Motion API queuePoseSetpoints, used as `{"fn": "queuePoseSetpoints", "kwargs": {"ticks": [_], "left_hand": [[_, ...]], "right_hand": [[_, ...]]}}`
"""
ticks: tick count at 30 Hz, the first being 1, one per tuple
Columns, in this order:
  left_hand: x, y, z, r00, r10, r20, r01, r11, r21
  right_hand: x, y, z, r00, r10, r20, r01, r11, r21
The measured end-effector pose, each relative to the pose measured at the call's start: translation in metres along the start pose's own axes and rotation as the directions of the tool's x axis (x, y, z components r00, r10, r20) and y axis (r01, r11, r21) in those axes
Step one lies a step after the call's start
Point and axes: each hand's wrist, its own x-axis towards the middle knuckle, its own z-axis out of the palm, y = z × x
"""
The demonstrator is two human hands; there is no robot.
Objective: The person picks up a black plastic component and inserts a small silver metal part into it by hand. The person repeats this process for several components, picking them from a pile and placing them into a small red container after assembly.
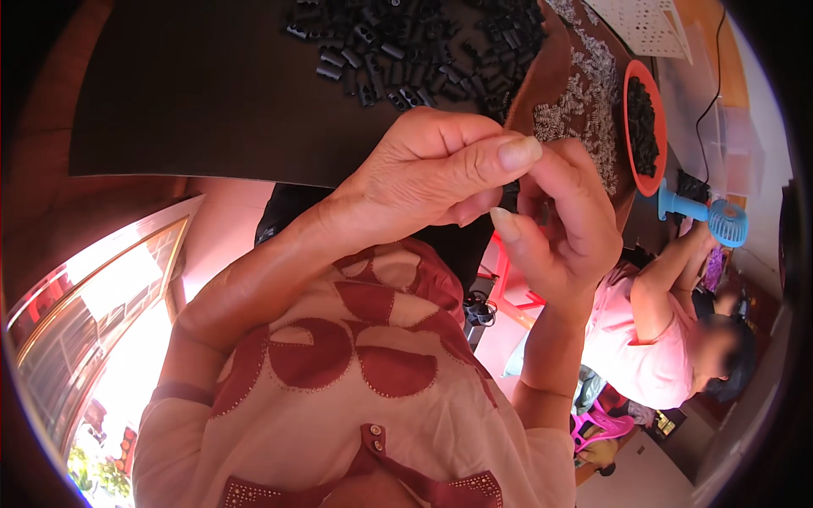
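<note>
The two hands are together in front of the person's chest, near the edge of the bench (555,51). The left hand (423,178) comes from the left side, its thumb lying along the bent fingers; the tip of this thumb meets the curled forefinger of the right hand (577,229). The right thumb stands a little apart from that forefinger, pointing to the left hand. Whether some small piece is pinched between the fingertips, I cannot tell — the fingers cover this place.

Just beyond the left hand, many short black parts (423,63) are lying in a loose heap on a black sheet (203,102). They look like small tubes with shaped sides. To the right of this heap, a lot of small silvery pieces (593,85) are spread over the brown surface of the bench. Farther to the right there is an orange-red bowl (629,80), which contains more dark parts, and beside it a light blue fan (727,223). A white perforated tray (644,25) is seen at the upper right.

At the right side, a co-worker in a pink top (648,343) sits with both arms stretched forward — near the fan.
</note>
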Motion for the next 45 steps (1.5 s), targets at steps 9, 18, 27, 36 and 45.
{"fn": "queuePoseSetpoints", "kwargs": {"ticks": [9,18,27,36,45], "left_hand": [[0.002,-0.005,-0.002,0.996,0.055,-0.068,-0.052,0.997,0.048],[0.001,0.000,0.004,0.995,-0.027,-0.098,0.028,0.999,0.014],[0.005,-0.011,0.003,0.987,0.157,0.030,-0.160,0.981,0.107],[0.003,-0.005,0.008,0.992,0.122,-0.018,-0.116,0.972,0.206],[0.004,-0.007,0.004,0.988,0.139,0.073,-0.153,0.961,0.231]], "right_hand": [[0.001,0.005,0.011,0.997,0.015,-0.080,-0.013,1.000,0.023],[0.003,0.012,0.013,0.990,-0.018,-0.140,0.027,0.998,0.064],[-0.008,0.079,-0.120,0.804,0.320,-0.502,-0.482,0.845,-0.233],[-0.011,0.124,-0.161,0.838,0.428,-0.339,-0.540,0.739,-0.403],[0.062,0.071,-0.051,0.994,0.059,0.096,-0.015,0.913,-0.407]]}}
